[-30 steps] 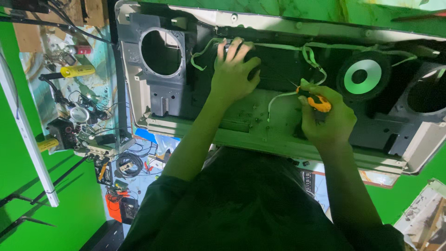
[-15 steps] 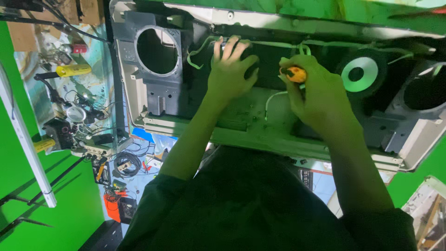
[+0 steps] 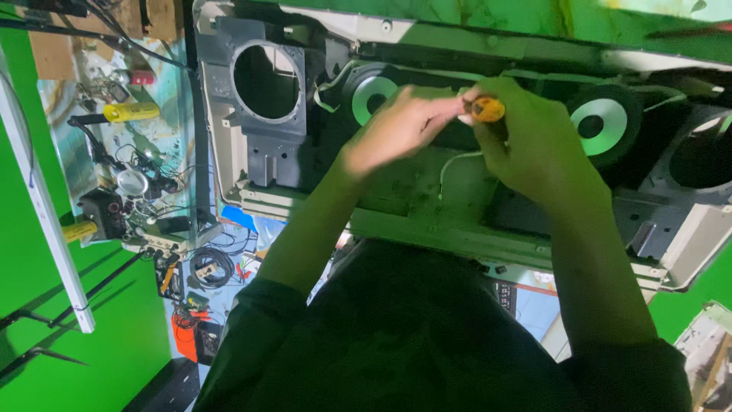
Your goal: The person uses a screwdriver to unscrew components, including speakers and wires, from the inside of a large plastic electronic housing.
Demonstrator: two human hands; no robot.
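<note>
The right hand [image 3: 534,145] is wrapped round an orange-handled screwdriver [image 3: 486,111]; the fingers are curled shut on the grip, and only the handle's orange end is seen at the top of the fist (shaft hidden behind the hand, so where the tip sits can't be told). The left hand [image 3: 400,126] is held just beside it, fingers [image 3: 438,103] stretched toward the handle, loosely together, and their tips meet or nearly meet the orange end; nothing is seen gripped in that hand.

Both hands are placed over the middle of an opened chassis [image 3: 427,221], approx. between two round speakers: one w/ a pale ring at left [image 3: 371,93], partly covered by the left hand, and one at right [image 3: 598,126]. A thin white wire [image 3: 450,164] is looped below the hands, on the dark inner panel. Further left, a large round opening [image 3: 267,80] is set in a grey bracket; another opening [image 3: 705,156] is seen at the far right edge.

Beyond the chassis, at left, a cluttered bench [image 3: 145,183] is seen w/ cables, small parts and a yellow-handled tool [image 3: 131,113]. Green surfaces surround the scene. The person's dark sleeves fill the bottom of the view.
</note>
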